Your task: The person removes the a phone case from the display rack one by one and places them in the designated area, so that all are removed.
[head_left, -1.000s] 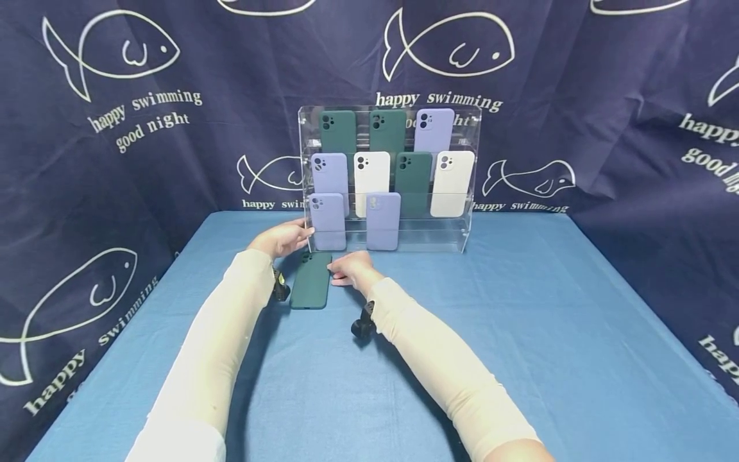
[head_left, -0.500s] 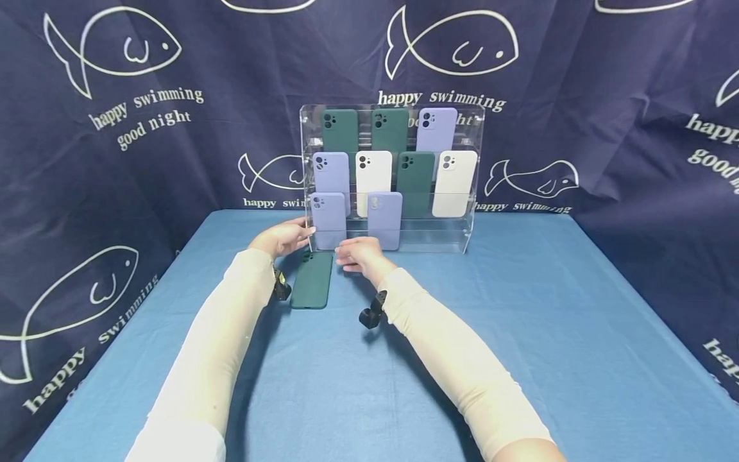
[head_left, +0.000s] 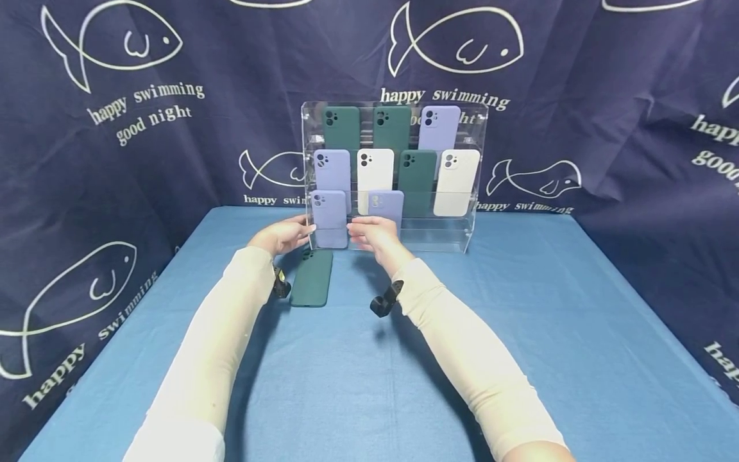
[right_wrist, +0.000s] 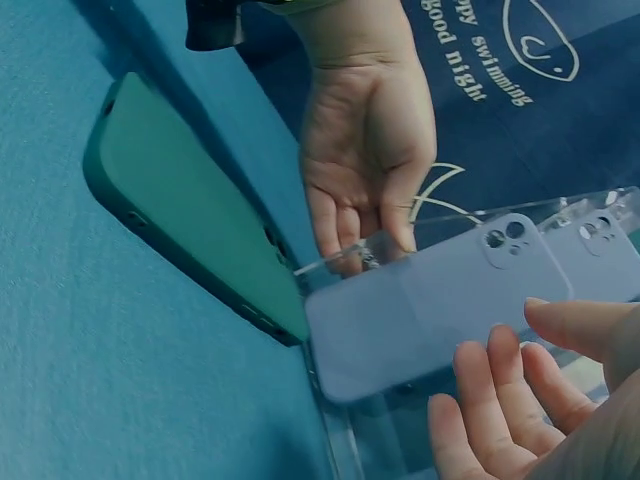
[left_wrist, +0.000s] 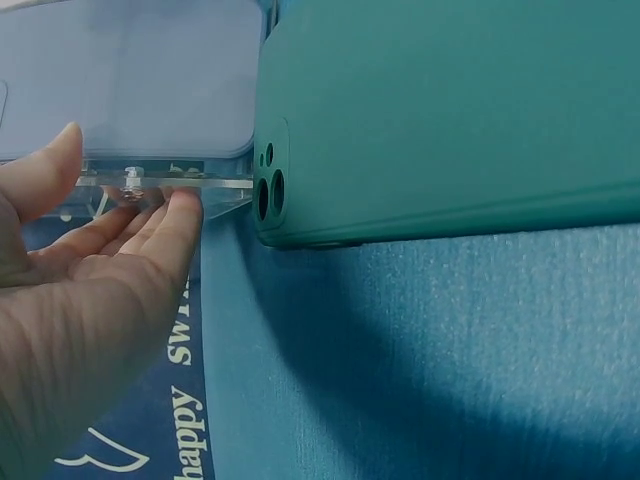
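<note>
A clear acrylic display stand (head_left: 435,240) holds several phone cases in three tiers. My left hand (head_left: 284,236) grips the lower left side panel of the stand, thumb in front and fingers behind in the left wrist view. Just right of it, a lavender phone case (head_left: 330,218) stands in the bottom tier. My right hand (head_left: 378,240), fingers loosely bent and holding nothing, is before that tier and partly hides a second lavender case (head_left: 388,204). On the table, a green phone case (head_left: 312,279) lies in front of the stand, camera holes towards it.
Green cases (head_left: 342,127), a lavender case (head_left: 440,126) and white cases (head_left: 375,176) fill spots in the upper tiers. Blue cloth (head_left: 548,321) covers the table. A dark fish-print curtain (head_left: 260,77) hangs behind and at both sides.
My right hand has left the green case's right edge and moved up and to the right, to the front of the bottom tier. The left hand keeps its grip; the green case stays put.
</note>
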`<state>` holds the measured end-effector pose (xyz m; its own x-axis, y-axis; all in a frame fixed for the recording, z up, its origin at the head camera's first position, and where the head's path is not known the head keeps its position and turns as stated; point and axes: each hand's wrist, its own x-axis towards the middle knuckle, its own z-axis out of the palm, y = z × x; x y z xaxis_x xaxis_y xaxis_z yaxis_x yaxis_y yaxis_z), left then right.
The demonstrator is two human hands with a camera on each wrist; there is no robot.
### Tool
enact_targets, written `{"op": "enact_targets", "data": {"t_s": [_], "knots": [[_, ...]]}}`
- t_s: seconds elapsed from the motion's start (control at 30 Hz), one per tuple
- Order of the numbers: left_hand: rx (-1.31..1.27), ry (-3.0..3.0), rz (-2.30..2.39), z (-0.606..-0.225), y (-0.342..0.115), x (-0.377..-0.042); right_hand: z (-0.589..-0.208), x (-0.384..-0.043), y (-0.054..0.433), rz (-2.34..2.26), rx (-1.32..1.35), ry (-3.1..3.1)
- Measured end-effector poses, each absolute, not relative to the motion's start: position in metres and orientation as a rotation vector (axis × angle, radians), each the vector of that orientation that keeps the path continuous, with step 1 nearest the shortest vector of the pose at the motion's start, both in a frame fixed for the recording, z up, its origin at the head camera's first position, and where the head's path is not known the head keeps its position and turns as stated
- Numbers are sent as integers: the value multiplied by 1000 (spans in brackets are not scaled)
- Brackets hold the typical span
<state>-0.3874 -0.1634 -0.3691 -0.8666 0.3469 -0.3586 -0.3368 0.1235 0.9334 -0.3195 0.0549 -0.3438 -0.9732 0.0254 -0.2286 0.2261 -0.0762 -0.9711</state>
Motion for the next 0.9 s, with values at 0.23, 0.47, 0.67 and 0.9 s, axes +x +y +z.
{"op": "enact_targets", "data": {"t_s": [0.23, 0.47, 0.67, 0.9], "knots": [[7, 1907, 1782, -365, -161, -385, -339, -322, 75, -2217, 320, 2077], [18, 1911, 1784, -365, -163, -384, -334, -328, 91, -2270, 363, 2098], [25, 1909, 1781, -366, -163, -385, -333, -331, 106, -2296, 416, 2092], [12, 1905, 1788, -363, -164, -382, -333, -335, 120, -2340, 440, 2103]]}}
